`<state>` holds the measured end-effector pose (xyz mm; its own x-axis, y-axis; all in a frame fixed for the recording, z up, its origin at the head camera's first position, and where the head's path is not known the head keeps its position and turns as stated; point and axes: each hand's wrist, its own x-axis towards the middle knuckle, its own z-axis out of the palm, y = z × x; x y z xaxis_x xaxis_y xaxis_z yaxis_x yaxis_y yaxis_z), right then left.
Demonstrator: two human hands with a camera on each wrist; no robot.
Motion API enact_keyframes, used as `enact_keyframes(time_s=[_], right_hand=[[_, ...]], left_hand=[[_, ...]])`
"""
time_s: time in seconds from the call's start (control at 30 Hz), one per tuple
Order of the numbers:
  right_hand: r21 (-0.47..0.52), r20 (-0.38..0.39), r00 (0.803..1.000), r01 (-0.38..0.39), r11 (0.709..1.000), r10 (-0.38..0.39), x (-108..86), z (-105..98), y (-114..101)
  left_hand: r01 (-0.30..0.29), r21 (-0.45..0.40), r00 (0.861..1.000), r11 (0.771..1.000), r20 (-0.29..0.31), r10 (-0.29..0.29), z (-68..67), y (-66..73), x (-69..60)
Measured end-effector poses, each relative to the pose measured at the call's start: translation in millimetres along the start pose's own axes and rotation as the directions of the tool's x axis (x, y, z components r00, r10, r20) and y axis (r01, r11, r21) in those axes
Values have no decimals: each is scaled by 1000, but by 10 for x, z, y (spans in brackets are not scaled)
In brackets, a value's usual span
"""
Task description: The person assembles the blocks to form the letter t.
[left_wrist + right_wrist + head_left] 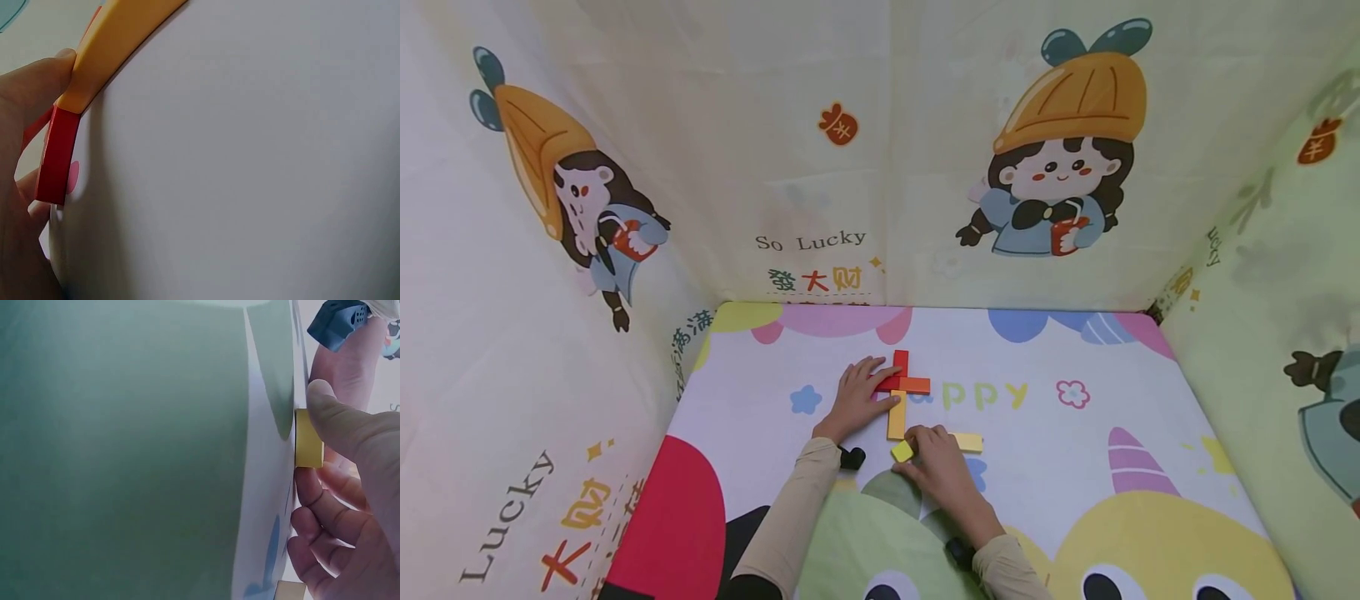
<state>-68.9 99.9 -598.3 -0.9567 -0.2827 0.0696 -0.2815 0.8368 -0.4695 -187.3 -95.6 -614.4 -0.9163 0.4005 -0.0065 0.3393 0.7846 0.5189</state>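
Several flat blocks lie together on the mat: an upper red block (901, 362), a lower red block (888, 384), an orange block (915, 386) pointing right and a yellow-orange block (897, 417) pointing down. My left hand (852, 402) lies at their left side, its fingers extended over the red ones and its thumb touching the yellow-orange block (103, 53). Below that block, my right hand (942, 468) pinches a small yellow block (902, 452) between thumb and fingers. In the right wrist view, the small yellow block (309, 439) stands against the mat surface.
A pale yellow block (967, 442) lies just right of my right hand, partly hidden behind it. The printed mat (1037, 450) is bordered by hanging cloth walls (925, 275) at the back and both sides.
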Motion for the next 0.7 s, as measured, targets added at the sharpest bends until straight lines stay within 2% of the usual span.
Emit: enact_keyframes(time_s=[0.3, 0.7], right_hand=[[-9, -1, 1000, 15, 1000, -15, 0, -28, -18], [-35, 45, 998, -31, 999, 32, 56, -14, -27]], left_hand=[[-2, -4, 1000, 1000, -8, 2, -9, 14, -11], [8, 7, 1000, 1000, 1, -8, -6, 3, -6]])
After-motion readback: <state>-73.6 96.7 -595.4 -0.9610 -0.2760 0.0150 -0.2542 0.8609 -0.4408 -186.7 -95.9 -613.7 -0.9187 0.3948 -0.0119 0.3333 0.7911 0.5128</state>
